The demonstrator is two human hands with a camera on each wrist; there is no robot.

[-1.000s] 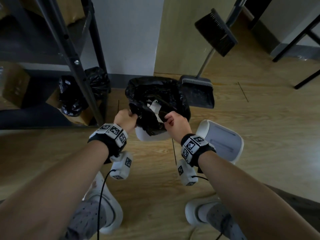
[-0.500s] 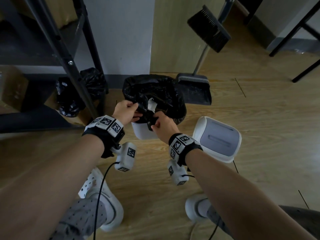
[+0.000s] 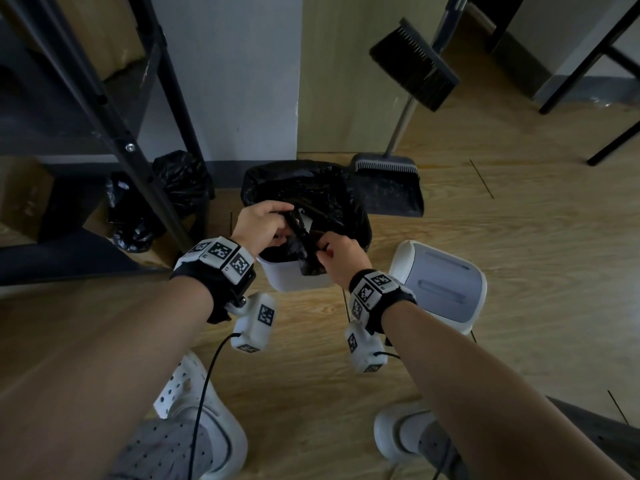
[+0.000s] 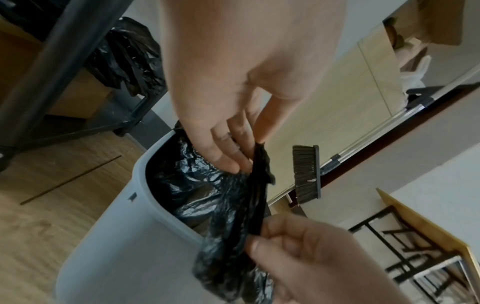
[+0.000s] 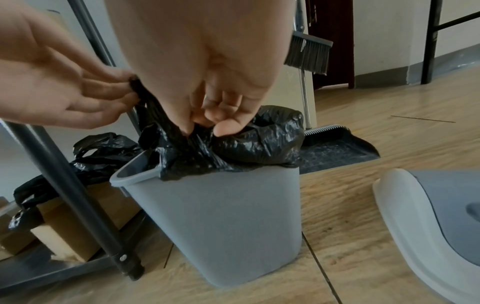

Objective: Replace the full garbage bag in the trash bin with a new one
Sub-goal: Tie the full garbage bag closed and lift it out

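A grey trash bin [image 3: 291, 277] [image 5: 221, 222] [image 4: 124, 246] stands on the wood floor with a black garbage bag [image 3: 311, 195] [image 5: 259, 139] [image 4: 187, 185] in it. My left hand [image 3: 263, 221] [image 4: 233, 156] [image 5: 85, 96] pinches a gathered strip of the bag's edge above the bin. My right hand [image 3: 337, 252] [image 5: 205, 123] [image 4: 285, 236] grips the bunched bag edge at the bin's near rim. The strip is stretched between both hands. The bag's contents are hidden.
The bin's lid [image 3: 441, 285] [image 5: 441, 216] lies on the floor to the right. A dustpan [image 3: 386, 188] and broom [image 3: 414, 64] stand behind the bin. A black metal rack [image 3: 114, 126] with another black bag [image 3: 156, 199] and cardboard boxes is at the left. My feet are below.
Both hands have drawn together over the bin's near edge, gathering the bag's edge into a narrow strip. The white scrap seen inside the bag is now covered.
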